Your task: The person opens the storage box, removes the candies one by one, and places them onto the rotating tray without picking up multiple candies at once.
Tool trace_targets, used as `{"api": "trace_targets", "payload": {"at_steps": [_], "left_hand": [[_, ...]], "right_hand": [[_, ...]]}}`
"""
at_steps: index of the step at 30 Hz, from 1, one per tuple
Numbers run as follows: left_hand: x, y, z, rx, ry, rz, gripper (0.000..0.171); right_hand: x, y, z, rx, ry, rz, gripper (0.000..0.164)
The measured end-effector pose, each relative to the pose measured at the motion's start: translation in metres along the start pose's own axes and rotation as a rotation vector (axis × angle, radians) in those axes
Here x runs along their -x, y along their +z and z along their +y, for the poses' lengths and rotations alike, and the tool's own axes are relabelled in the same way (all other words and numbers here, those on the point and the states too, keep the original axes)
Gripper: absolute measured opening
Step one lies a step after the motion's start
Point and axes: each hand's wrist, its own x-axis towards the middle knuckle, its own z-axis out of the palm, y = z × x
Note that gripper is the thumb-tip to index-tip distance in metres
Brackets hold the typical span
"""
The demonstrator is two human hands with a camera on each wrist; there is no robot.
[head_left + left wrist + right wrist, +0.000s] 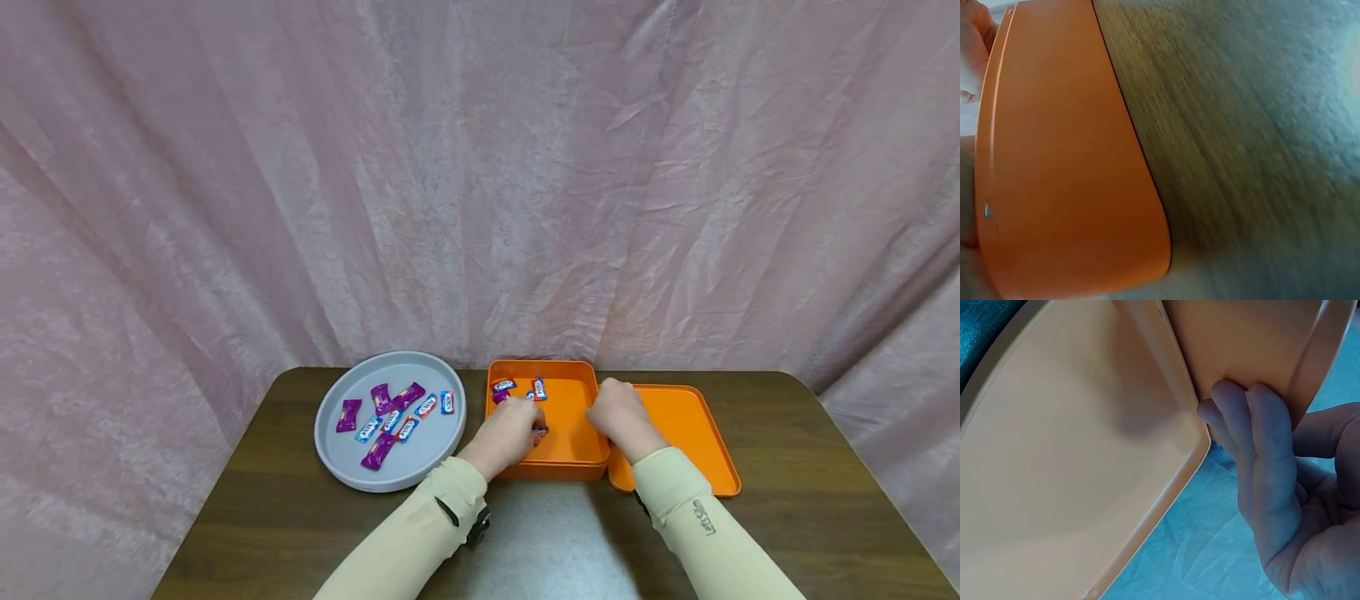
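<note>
My left hand (512, 432) reaches over the front left of an orange box (566, 433) and pinches a small wrapped candy (541, 431) at its fingertips, low inside the box. Behind that hand, blue-and-white wrapped candies (539, 388) and a purple-wrapped candy (501, 397) lie on the box floor. My right hand (617, 410) grips the box's right wall. In the right wrist view its fingers (1269, 425) press the wall's outside, with the thumb side over the rim. The left wrist view shows the box's outer front wall (1072, 150); the held candy is hidden there.
A round grey tray (330, 446) stands left of the box, bearing several purple candies (348, 415) and blue-and-white ones (368, 429). An orange lid (690, 433) lies right of the box on the wooden table (795, 483). A pink curtain (480, 183) hangs behind.
</note>
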Motion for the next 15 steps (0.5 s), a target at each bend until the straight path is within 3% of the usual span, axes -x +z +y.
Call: {"api": "trace_targets", "payload": {"at_steps": [5, 15], "left_hand": [[0.003, -0.003, -0.003, -0.003, -0.018, 0.043, 0.006], [0.014, -0.020, -0.010, 0.008, -0.022, 0.218, 0.014]], "right_hand": [[0.000, 0.000, 0.000, 0.002, -0.005, 0.003, 0.018], [0.001, 0.000, 0.000, 0.003, -0.005, -0.004, 0.015]]}}
